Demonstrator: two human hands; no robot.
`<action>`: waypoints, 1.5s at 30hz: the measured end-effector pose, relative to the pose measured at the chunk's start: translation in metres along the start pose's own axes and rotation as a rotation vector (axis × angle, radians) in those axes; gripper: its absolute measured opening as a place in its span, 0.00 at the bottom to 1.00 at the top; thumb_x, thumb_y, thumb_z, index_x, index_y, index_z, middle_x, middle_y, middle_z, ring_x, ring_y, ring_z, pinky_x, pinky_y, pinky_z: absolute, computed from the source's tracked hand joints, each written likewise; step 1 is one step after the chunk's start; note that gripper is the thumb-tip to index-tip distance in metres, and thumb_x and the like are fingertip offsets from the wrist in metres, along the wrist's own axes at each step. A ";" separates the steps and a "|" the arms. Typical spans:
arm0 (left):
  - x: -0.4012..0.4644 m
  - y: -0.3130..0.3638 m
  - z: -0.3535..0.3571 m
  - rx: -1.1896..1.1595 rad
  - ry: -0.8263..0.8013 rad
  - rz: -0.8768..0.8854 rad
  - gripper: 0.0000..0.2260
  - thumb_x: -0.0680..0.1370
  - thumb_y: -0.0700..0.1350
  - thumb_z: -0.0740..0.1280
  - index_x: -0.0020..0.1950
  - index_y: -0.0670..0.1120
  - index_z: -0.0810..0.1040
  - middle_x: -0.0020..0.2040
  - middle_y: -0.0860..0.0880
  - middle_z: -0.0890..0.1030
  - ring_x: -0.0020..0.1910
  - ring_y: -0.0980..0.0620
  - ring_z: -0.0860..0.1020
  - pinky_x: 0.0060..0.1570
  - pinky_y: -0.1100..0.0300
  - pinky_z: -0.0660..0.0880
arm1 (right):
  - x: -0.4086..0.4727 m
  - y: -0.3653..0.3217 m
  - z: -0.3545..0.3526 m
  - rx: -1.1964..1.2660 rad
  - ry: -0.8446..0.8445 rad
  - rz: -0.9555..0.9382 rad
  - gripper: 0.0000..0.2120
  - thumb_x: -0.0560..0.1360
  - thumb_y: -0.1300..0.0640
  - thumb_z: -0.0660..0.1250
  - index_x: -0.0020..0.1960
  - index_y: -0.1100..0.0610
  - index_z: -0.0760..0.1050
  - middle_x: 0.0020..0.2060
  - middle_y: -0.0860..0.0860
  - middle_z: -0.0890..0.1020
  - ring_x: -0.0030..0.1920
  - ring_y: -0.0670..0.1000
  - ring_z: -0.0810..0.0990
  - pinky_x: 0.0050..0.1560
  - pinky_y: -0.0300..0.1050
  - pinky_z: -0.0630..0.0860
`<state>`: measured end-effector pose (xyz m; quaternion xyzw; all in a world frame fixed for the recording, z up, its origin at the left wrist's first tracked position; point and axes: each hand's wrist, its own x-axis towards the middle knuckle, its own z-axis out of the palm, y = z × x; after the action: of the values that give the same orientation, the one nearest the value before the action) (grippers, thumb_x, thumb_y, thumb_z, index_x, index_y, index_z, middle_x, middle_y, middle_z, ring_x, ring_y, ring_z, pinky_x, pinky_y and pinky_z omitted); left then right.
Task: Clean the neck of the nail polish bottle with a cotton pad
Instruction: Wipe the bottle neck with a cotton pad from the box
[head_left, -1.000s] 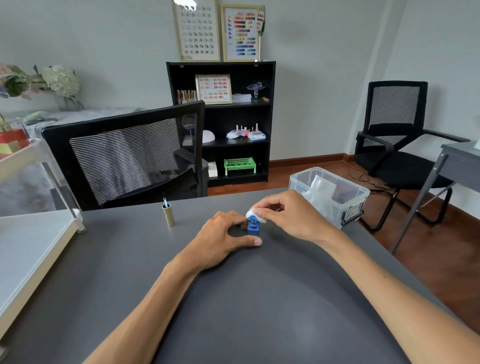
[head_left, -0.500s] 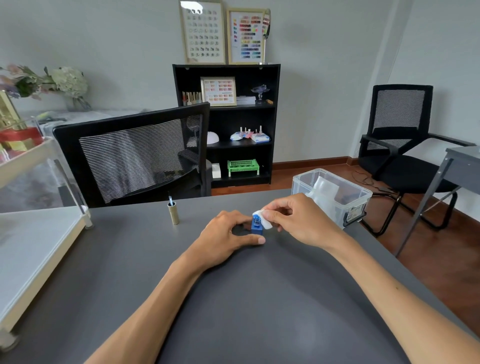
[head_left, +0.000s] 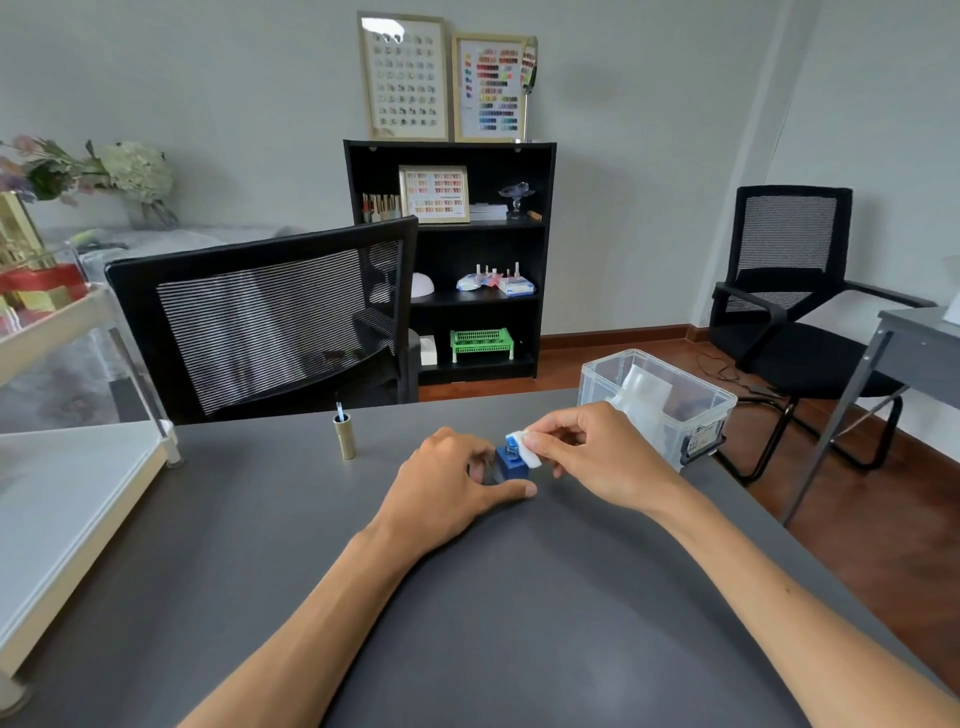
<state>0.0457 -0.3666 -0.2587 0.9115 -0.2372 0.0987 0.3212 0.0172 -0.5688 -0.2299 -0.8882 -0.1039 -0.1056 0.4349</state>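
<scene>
We had the wiping step itself in hand. On the grey surface (head_left: 519, 597), in front of us and a little right of centre, stood the blue nail polish bottle (head_left: 510, 469), upright and uncapped. Our left hand (head_left: 447, 486) curled round its base, thumb along the near side and fingers behind, keeping it planted. Our right hand (head_left: 587, 457) pinched the white cotton pad (head_left: 525, 451) between thumb and fingertips and pressed it against the right side of the bottle's neck (head_left: 511, 443), the pad draping down toward the shoulder of the bottle.

We judged that the next move called for working the pad round the threads, either by sweeping it about the neck or by turning the bottle under it, with the left hand steadying so the open bottle would not tip and spill. How clean the neck was we could not tell; it was too small in the view.

Against the frame of a second ago, the pad had dropped from on top of the bottle's mouth to its right flank, leaving the neck's top showing; the left hand's hold looked unchanged.

Farther off to the left stood the gold cap with its brush (head_left: 344, 435) pointing up, well apart from the bottle. At the far right edge sat a clear plastic bin (head_left: 691, 415).
</scene>
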 end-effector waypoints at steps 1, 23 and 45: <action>0.000 0.000 0.000 0.009 -0.002 -0.006 0.28 0.64 0.73 0.71 0.31 0.49 0.70 0.34 0.51 0.76 0.37 0.53 0.74 0.35 0.56 0.73 | 0.000 0.000 0.000 0.009 0.000 0.002 0.06 0.78 0.52 0.70 0.48 0.49 0.86 0.37 0.45 0.86 0.31 0.43 0.81 0.38 0.37 0.79; 0.006 -0.013 -0.017 -0.385 -0.278 0.039 0.08 0.74 0.51 0.75 0.51 0.51 0.86 0.47 0.53 0.85 0.48 0.56 0.81 0.53 0.59 0.75 | -0.001 -0.004 0.000 0.000 -0.054 0.002 0.07 0.79 0.52 0.68 0.47 0.48 0.85 0.36 0.50 0.86 0.36 0.52 0.83 0.44 0.50 0.82; 0.001 -0.011 -0.006 -0.277 -0.064 0.012 0.12 0.67 0.62 0.76 0.40 0.56 0.84 0.39 0.61 0.83 0.41 0.62 0.80 0.41 0.72 0.72 | -0.007 -0.012 0.008 -0.075 0.047 0.046 0.07 0.79 0.53 0.68 0.46 0.50 0.85 0.29 0.39 0.81 0.33 0.37 0.79 0.37 0.35 0.72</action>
<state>0.0519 -0.3558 -0.2597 0.8598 -0.2640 0.0376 0.4355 0.0076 -0.5559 -0.2273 -0.9034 -0.0693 -0.1204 0.4057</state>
